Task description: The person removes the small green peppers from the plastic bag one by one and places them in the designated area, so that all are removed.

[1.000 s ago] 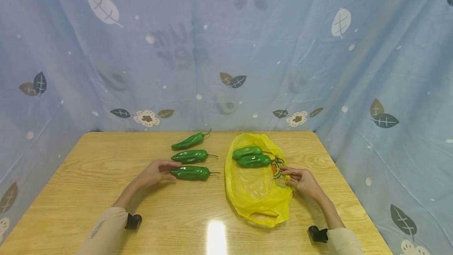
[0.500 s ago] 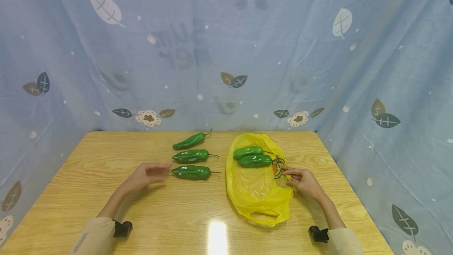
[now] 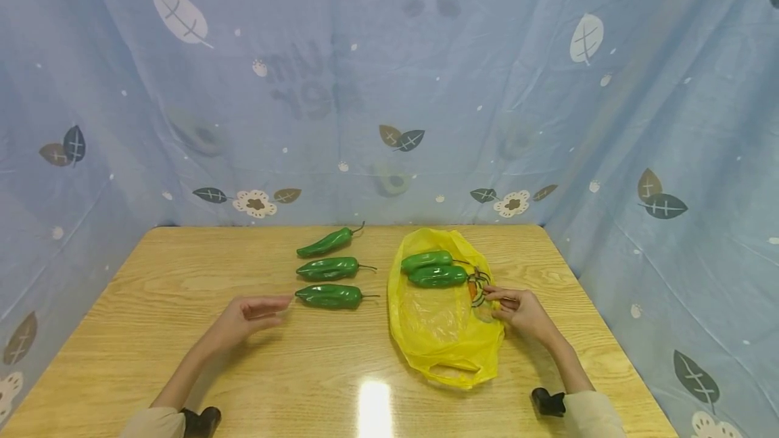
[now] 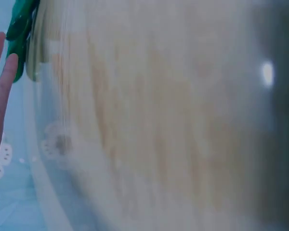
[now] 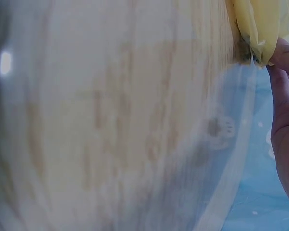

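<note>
Three green peppers lie in a column on the table; the nearest green pepper (image 3: 329,296) has its tip just beyond my left hand (image 3: 248,320). That hand's fingers are extended and hold nothing. To the right, a yellow plastic bag (image 3: 435,330) lies spread with its mouth facing up. Inside it, toward the back, are two more green peppers (image 3: 437,276). My right hand (image 3: 525,315) pinches the bag's right edge between thumb and fingers; in the right wrist view the yellow plastic (image 5: 260,29) is bunched at the fingertips.
The middle green pepper (image 3: 327,268) and a slimmer, curved green pepper (image 3: 325,242) lie farther back. The wooden table (image 3: 292,384) ends at a blue patterned curtain (image 3: 328,86) behind and at both sides. Each wrist wears a black camera mount (image 3: 546,402).
My left hand has come away from the nearest pepper, moving left and toward me with its fingers loosened. The right hand and the bag stay where they were.
</note>
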`<state>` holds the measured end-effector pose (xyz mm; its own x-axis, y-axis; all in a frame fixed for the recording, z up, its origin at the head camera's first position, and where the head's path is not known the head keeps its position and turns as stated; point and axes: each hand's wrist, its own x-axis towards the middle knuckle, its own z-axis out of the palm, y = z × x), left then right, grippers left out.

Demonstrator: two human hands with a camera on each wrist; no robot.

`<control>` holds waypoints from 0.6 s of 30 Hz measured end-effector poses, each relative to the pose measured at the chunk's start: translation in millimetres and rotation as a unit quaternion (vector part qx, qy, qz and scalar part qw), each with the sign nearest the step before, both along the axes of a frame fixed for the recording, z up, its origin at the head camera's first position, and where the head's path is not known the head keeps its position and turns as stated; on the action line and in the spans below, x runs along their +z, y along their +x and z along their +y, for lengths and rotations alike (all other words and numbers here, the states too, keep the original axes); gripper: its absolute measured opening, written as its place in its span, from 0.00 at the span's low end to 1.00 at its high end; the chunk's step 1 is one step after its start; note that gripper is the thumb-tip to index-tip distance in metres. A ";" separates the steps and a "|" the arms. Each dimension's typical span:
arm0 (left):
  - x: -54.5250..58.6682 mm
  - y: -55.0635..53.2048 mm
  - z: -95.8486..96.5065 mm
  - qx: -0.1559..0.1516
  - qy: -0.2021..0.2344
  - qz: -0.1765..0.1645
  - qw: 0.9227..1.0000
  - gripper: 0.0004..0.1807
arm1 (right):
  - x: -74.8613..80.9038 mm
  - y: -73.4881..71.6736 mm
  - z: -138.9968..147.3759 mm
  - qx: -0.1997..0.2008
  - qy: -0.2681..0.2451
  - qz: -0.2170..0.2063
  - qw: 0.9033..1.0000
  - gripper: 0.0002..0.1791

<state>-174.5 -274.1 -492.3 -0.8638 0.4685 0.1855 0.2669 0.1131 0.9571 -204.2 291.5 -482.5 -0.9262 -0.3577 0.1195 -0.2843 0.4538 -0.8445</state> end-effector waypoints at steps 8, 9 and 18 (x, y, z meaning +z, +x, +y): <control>5.4 16.4 12.5 -0.010 0.032 -0.026 0.999 0.19 | -1.0 1.4 0.8 -0.002 -0.003 -0.002 1.000 0.16; 6.3 18.1 14.7 -0.015 0.035 -0.025 0.999 0.18 | -1.1 1.4 1.0 -0.002 -0.001 -0.002 1.000 0.16; 14.7 31.7 40.6 -0.055 0.046 0.010 0.997 0.18 | -3.1 -0.6 2.0 -0.007 0.000 -0.009 1.000 0.16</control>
<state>-142.8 -233.5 -477.6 -0.8034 0.5405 0.2497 0.2925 -0.0069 0.9562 -204.8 293.4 -485.6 -0.9331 -0.3445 0.1036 -0.2631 0.4569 -0.8497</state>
